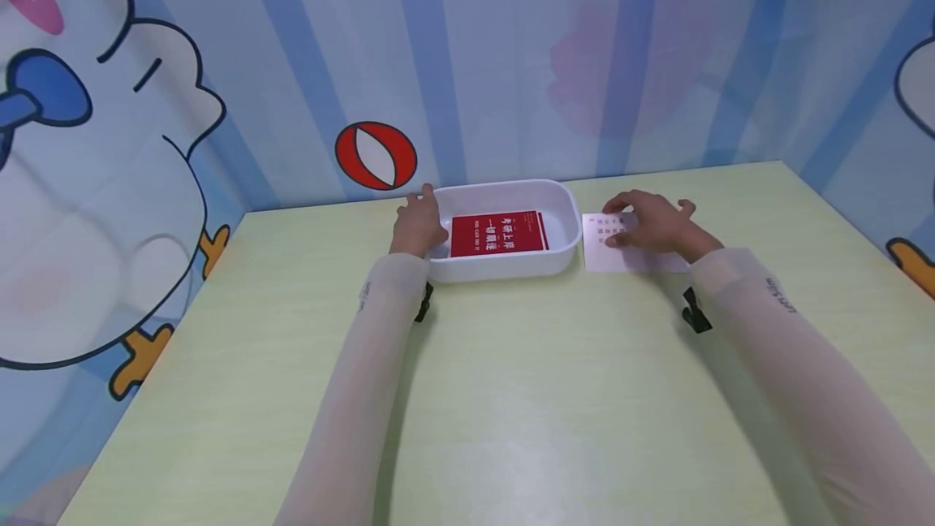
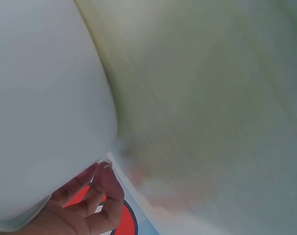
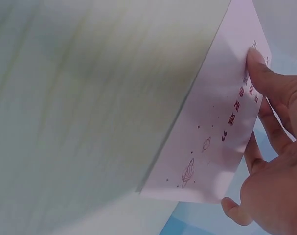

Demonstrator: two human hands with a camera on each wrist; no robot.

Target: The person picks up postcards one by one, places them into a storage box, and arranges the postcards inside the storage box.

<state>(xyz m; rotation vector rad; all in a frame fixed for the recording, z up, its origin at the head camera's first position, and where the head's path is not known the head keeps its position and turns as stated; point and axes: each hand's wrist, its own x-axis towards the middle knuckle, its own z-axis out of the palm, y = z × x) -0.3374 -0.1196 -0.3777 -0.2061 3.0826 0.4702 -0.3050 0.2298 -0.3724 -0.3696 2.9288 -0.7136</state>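
Observation:
A white plastic tray [image 1: 504, 268] with rounded corners stands near the back of the table. In it lies a red notebook [image 1: 499, 234] with white printed characters. My left hand [image 1: 418, 226] grips the tray's left end, the thumb over the rim; in the left wrist view its fingers [image 2: 106, 191] curl by the tray's corner. Right of the tray is a thin pink notebook [image 1: 601, 254] with small red characters and doodles. My right hand [image 1: 650, 222] holds it from above: in the right wrist view the thumb [image 3: 265, 73] presses the cover and the fingers are at the far edge.
The pale green table [image 1: 511, 396] meets a blue striped backdrop [image 1: 504, 63] just behind the tray. A cartoon figure [image 1: 95, 250] is printed on the backdrop at the left. A dark strap piece [image 1: 696, 311] hangs below the right wrist.

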